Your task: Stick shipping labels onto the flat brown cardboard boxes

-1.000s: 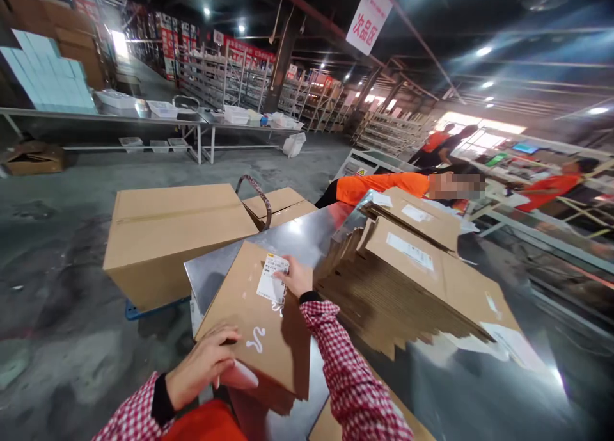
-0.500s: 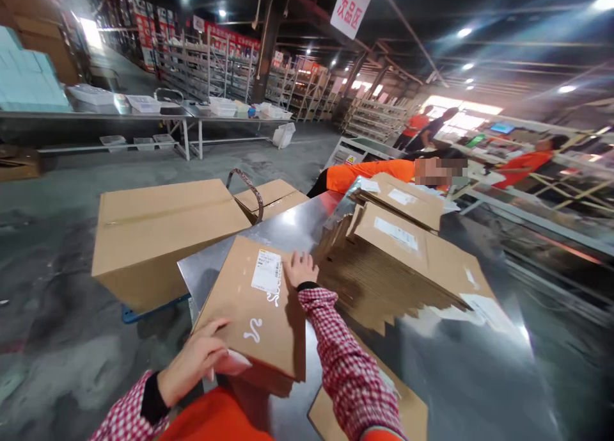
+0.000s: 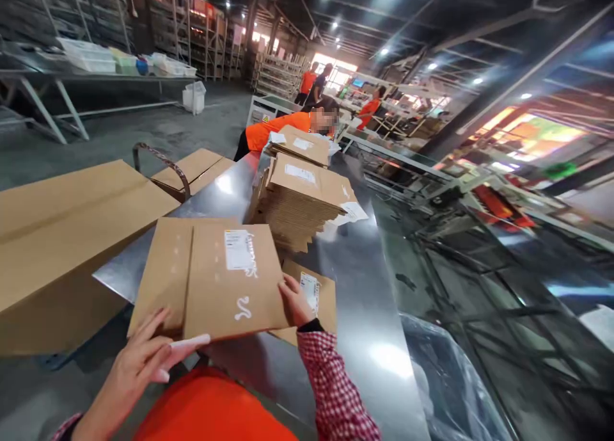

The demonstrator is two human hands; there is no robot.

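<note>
A cardboard box [image 3: 211,281], folded nearly flat, is tilted up over the metal table in front of me. It bears a white label and white squiggly marks. My right hand [image 3: 296,302] grips its right edge, thumb on top and the other fingers hidden beneath. At the near left corner, my left hand [image 3: 144,354] has its fingertips against the left panel. A narrow white slip [image 3: 189,342], perhaps paper, is pinched in that hand. Under and beyond my right hand lies another flat labelled cardboard piece [image 3: 326,300] on the table.
A stack of flattened boxes [image 3: 302,198] stands farther along the metal table [image 3: 355,358]. Large cartons [image 3: 71,204] and a trolley handle [image 3: 163,154] are at the left. A co-worker in orange [image 3: 275,130] leans at the far end. Clear plastic sheeting [image 3: 451,377] hangs at the right.
The box has gone from a raised shape to a flatter, wider sheet, its left panel swung out. My right hand moved from the top far side to the right edge. The view turned right.
</note>
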